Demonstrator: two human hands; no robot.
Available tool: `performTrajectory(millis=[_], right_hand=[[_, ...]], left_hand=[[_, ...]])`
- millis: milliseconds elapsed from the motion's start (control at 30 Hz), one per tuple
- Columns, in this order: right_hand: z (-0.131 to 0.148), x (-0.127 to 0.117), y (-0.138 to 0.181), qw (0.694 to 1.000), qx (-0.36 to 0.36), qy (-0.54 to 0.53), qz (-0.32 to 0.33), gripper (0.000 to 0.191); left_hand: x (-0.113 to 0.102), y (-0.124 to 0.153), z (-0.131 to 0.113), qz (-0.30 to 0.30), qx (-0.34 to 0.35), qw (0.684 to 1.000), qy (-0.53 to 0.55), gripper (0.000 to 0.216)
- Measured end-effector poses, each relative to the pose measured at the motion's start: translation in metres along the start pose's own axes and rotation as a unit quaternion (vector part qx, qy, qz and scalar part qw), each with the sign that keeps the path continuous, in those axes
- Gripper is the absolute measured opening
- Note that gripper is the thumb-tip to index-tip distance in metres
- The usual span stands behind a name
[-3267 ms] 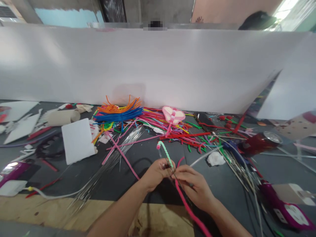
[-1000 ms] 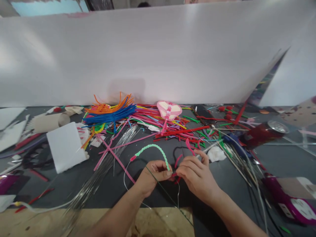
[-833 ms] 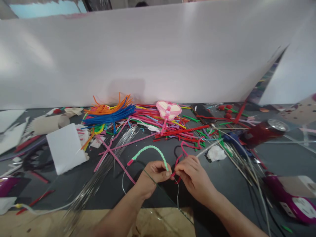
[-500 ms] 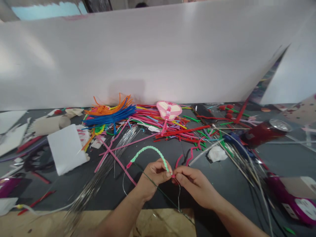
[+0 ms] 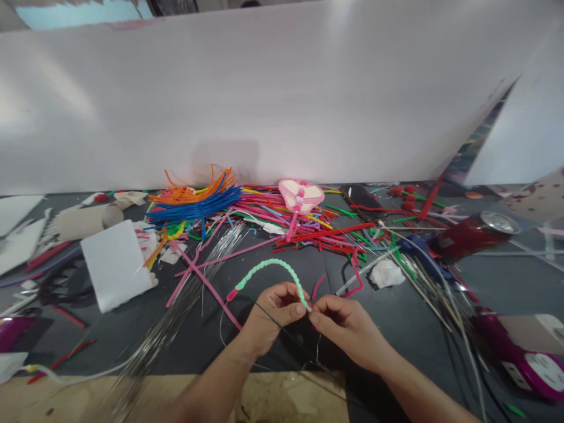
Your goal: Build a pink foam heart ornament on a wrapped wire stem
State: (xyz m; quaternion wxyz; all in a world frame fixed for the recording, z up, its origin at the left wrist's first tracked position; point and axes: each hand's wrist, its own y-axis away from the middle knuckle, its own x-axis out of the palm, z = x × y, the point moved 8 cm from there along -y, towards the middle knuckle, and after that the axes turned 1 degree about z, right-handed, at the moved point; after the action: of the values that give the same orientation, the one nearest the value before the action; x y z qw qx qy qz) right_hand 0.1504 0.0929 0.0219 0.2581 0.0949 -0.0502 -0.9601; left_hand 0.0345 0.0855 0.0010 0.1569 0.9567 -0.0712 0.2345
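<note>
A mint-green twisted pipe cleaner [image 5: 267, 264] arches up from my fingers, with a pink-red wrapped tip [image 5: 232, 295] at its far left end. My left hand [image 5: 277, 311] pinches its right end between thumb and fingers. Close against it, my right hand [image 5: 352, 329] is closed at that same end, on a bit of red pipe cleaner mostly hidden by the fingertips. A crinkled red strand [image 5: 356, 276] shows just behind the right hand; I cannot tell whether it joins the piece in the fingers. Thin wire [image 5: 318, 346] dangles below the hands, and a dark green strand crosses the left hand.
Behind the hands lies a pile of coloured pipe cleaners [image 5: 198, 205] with a pink heart-shaped piece [image 5: 301, 197]. Wire bundles [image 5: 163, 323] lie to the left, by a white card [image 5: 115, 267]. On the right are a red can [image 5: 473, 235], crumpled tissue [image 5: 386, 274] and a purple device [image 5: 520, 352].
The crinkled red strand has shifted right and bent differently. My right fingers have turned slightly at the green piece's end, and the dangling wire has swung a little.
</note>
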Motion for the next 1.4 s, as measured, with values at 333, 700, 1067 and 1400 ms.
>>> performTrajectory(millis=[333,700,1067,1400], right_hand=[[0.009,-0.002,0.003,0.996,-0.057,0.065,-0.025,0.017],[0.038,-0.008,0.015,0.929,-0.250,0.243,-0.125,0.007],[0.047,-0.006,0.020,0.893,-0.315,0.287,-0.145,0.008],[0.054,-0.003,0.023,0.834,-0.387,0.369,-0.138,0.014]], left_hand=[[-0.002,-0.002,-0.003,-0.023,0.008,1.000,0.004,0.020],[-0.003,-0.003,-0.003,-0.043,0.017,0.999,-0.020,0.019],[-0.009,-0.005,-0.002,-0.048,0.021,0.998,-0.038,0.021],[-0.006,-0.006,0.000,-0.036,0.004,0.996,-0.083,0.022]])
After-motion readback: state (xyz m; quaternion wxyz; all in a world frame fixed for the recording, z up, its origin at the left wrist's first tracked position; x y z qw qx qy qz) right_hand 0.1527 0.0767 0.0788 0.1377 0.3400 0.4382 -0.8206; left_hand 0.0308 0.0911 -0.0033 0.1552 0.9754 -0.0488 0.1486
